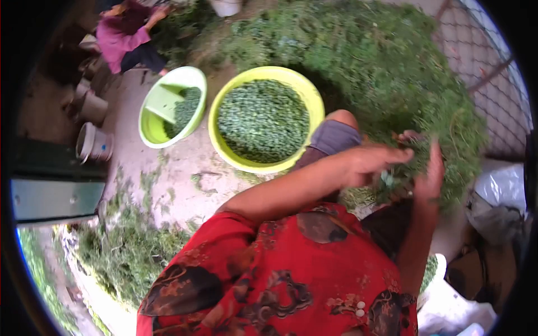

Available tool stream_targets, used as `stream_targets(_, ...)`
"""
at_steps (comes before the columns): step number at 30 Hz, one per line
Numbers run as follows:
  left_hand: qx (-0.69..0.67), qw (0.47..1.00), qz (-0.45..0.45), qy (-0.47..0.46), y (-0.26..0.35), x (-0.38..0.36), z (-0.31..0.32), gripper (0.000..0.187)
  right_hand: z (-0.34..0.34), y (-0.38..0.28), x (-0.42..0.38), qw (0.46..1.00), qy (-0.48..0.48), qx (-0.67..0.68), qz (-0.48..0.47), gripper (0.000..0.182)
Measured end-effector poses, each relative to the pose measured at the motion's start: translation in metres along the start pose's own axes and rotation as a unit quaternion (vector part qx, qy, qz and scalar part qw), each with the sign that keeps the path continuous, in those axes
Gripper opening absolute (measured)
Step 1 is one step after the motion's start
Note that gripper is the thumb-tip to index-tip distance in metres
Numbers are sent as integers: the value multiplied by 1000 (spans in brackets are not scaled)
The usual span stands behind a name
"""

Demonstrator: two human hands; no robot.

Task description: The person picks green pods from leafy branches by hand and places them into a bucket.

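My left hand (367, 164) reaches across toward the right, fingers stretched out and blurred by motion. Facing it is my right hand (430, 172), also blurred, with its fingers extended upward and apart. Loose green plant stems (386, 185) lie under and between the hands; I make out nothing gripped in either one. Beside my knee (338, 134) stands a large yellow-green tub (317, 106), nearly full of small green pods or fruits (263, 120). The big pile of leafy green plants (358, 56) spreads beyond my hands.
A second light-green tub (144, 120) holds a pale stool-like piece (162, 102) and some green produce. Another person (120, 42) in a pink top works at the upper left. White buckets (92, 143) stand left. Wire mesh (485, 61) and bags (499, 187) border the right.
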State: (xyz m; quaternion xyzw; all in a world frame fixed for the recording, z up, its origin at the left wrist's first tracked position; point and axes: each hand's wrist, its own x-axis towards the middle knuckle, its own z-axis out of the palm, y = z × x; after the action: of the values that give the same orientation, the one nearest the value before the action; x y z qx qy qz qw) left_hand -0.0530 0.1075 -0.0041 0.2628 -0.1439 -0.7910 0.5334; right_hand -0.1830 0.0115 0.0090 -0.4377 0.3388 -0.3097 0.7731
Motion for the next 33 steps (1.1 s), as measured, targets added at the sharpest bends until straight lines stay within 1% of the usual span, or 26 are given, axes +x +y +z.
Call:
stream_targets(1, 73, 989, -57, 117, 6, -7, -2, 38, 3, 1, -5, 990, 19, -80, -111, 48)
stream_targets(2, 22, 997, -10, 69, 8, -24, 5, 44, 0, -4, -2, 991, 86, -47, -86, 44)
stream_targets(3, 20, 996, -42, 79, 13, -29, 9, 48, -10, -1, 6, 983, 170, -24, -64, 48)
stream_targets(5, 7, 997, -41, 68, 11, -28, -1, 48, -23, 8, 15, 960, 259, -61, -82, 57)
stream_targets(6, 11, 997, -55, 53, 11, -29, -1, 48, -24, 10, 18, 952, 258, -107, -127, 56)
stream_targets(7, 38, 997, -30, 53, 10, -33, -2, 48, -25, 8, 17, 948, 270, -106, -131, 56)
stream_targets(8, 64, 996, -1, 57, 8, -35, -1, 50, -24, 5, 16, 952, 249, -122, -129, 53)
stream_targets(9, 66, 996, -6, 56, 5, -35, 0, 50, -19, 4, 15, 957, 224, -138, -125, 52)
stream_targets(10, 109, 990, 31, 87, 3, -36, 0, 46, -8, -1, 13, 936, 286, -165, -122, 47)
stream_targets(11, 151, 979, 69, 117, 1, -36, -1, 42, -6, 1, 12, 936, 287, -164, -122, 47)
stream_targets(12, 152, 979, 69, 117, -2, -36, -3, 42, -5, 3, 12, 927, 296, -172, -150, 47)
stream_targets(13, 194, 970, 106, 101, -6, -35, -5, 35, -5, 4, 12, 918, 306, -181, -177, 47)
stream_targets(14, 236, 958, 142, 84, -9, -34, -6, 30, -6, 4, 12, 918, 306, -181, -177, 47)
stream_targets(15, 236, 958, 142, 85, -11, -32, -6, 30, -6, 4, 13, 934, 288, -148, -153, 47)
stream_targets(17, 331, 917, 212, 66, -15, -28, -4, 31, -6, 4, 12, 947, 270, -114, -129, 47)
stream_targets(18, 332, 917, 211, 66, -16, -26, -2, 31, -4, 4, 12, 949, 266, -110, -131, 47)
stream_targets(20, 444, 860, 236, 89, -17, -24, 1, 27, -2, 4, 11, 949, 264, -105, -133, 47)
stream_targets(21, 445, 860, 235, 88, -18, -23, 1, 27, -1, 4, 10, 949, 254, -109, -154, 47)
stream_targets(23, 506, 806, 282, 123, -21, -20, 1, 20, -2, 3, 8, 947, 245, -112, -175, 47)
stream_targets(25, 508, 807, 279, 112, -21, -20, -1, 19, -3, 0, 7, 951, 226, -114, -176, 46)
stream_targets(27, 511, 808, 277, 101, -20, -21, -1, 17, -3, -3, 7, 954, 240, -87, -159, 44)
stream_targets(29, 374, 895, 220, 105, -20, -25, 0, 13, -6, -5, 5, 955, 253, -61, -142, 41)
stream_targets(30, 375, 895, 218, 103, -18, -27, 0, 13, -10, -6, 1, 972, 192, 29, -133, 36)
stream_targets(31, 279, 940, 164, 108, -16, -31, -1, 10, -15, -8, -1, 978, 126, 117, -122, 32)
stream_targets(32, 179, 971, 108, 111, -13, -35, -3, 7, -23, -11, 1, 970, 139, 144, -137, 24)
stream_targets(33, 179, 971, 107, 113, -10, -41, -5, 7, -33, -17, 3, 970, 139, 144, -136, 24)
